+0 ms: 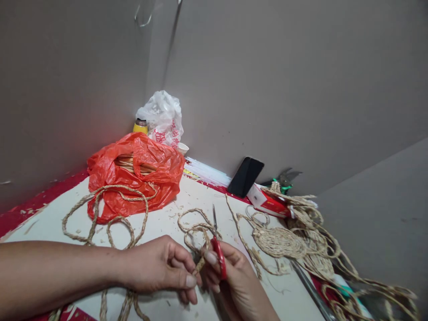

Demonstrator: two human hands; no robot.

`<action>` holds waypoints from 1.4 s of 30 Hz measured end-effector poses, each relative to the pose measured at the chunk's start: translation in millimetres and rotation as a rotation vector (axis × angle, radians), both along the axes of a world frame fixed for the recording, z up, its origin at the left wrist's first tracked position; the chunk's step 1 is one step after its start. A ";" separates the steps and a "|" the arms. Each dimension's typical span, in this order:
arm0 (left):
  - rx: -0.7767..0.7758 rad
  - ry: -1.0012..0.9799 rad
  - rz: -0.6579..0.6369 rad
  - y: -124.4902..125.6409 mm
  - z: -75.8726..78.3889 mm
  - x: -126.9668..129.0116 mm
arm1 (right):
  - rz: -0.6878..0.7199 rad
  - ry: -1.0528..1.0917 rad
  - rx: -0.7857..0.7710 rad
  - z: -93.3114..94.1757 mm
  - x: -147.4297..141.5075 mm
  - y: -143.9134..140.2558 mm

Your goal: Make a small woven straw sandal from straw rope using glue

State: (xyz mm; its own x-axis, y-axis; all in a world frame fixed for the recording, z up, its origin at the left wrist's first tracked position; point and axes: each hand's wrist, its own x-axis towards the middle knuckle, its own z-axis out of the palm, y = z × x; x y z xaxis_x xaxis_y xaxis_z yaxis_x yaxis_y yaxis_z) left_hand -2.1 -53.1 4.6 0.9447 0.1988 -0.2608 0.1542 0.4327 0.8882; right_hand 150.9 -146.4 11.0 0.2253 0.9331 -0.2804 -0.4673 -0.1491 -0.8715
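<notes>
- One white table top (167, 307), edged in red, set into a corner of two grey walls (301, 67).
- One red plastic bag (133, 178) at the back left of the table top, open at its mouth, with coiled cane showing inside.
- One white plastic bag (163, 117) behind it in the corner, with one yellow bottle (140, 126) just to its left and one small white cup (182, 147) just to its right.
- One long loose loop of braided rope (100, 214) lying in front of the red bag and running down under the left forearm.
- One heap of tangled rope (321, 240) on the right, with one flat oval woven coil (279, 242) at its near edge.
- One left hand (157, 265), clenched, thumb and fingers pinching the short rope end (199, 265) low in the middle of the view.
- One right hand (234, 276), touching the left, gripping one pair of red-handled scissors (219, 254) whose blades point up and away.
- One thin rope loop (195, 227) just behind the two hands.
- One black phone (245, 176) leaning against the wall.
- One red and white packet (269, 201) just right of the phone.
- One pair of green-handled cutters (284, 180) behind the packet.
</notes>
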 end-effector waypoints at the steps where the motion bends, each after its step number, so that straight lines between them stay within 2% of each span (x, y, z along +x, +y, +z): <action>1: -0.030 -0.011 -0.007 -0.2 -0.3 0.6 | -0.019 -0.003 0.006 -0.5 -0.2 -0.3; 9: -0.115 -0.074 -0.071 -1.3 -1.5 0.4 | -0.183 -0.009 0.057 2.6 -1.4 -1.4; 17: -0.122 -0.016 -0.023 -5.5 -2.7 1.0 | -0.108 -0.138 -0.015 7.5 4.8 -1.6; 23: -0.095 -0.016 0.060 -6.6 -1.4 3.8 | -0.066 -0.101 -0.006 8.0 -4.6 -3.2; 28: -0.005 0.088 0.030 -9.1 2.8 3.9 | -0.022 0.024 0.025 4.5 -3.5 -2.1; 34: 0.055 0.140 0.016 -9.6 6.9 3.1 | -0.074 0.141 0.084 2.0 5.9 1.8; 42: -0.022 0.072 0.068 -9.2 1.1 5.0 | -0.133 0.039 0.068 3.2 1.2 1.3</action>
